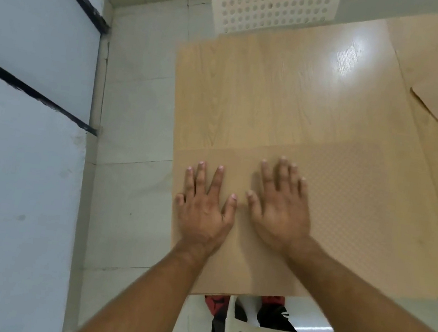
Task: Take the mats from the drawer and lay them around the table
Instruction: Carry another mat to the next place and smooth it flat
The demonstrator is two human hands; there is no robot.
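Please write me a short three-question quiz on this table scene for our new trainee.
1. True or false: both hands lie flat, fingers spread, on the near mat.
2. Which hand is nearer the table's left edge: A) left hand, B) right hand?
3. Fill in: a white perforated ____ stands at the table's far side.

Key: 1 true; 2 A; 3 chair.

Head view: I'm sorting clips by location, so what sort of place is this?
Probably a small dining corner indoors: a wood-grain table, white perforated chairs at opposite sides, and a tan mat under both flat hands, beside a tiled floor.
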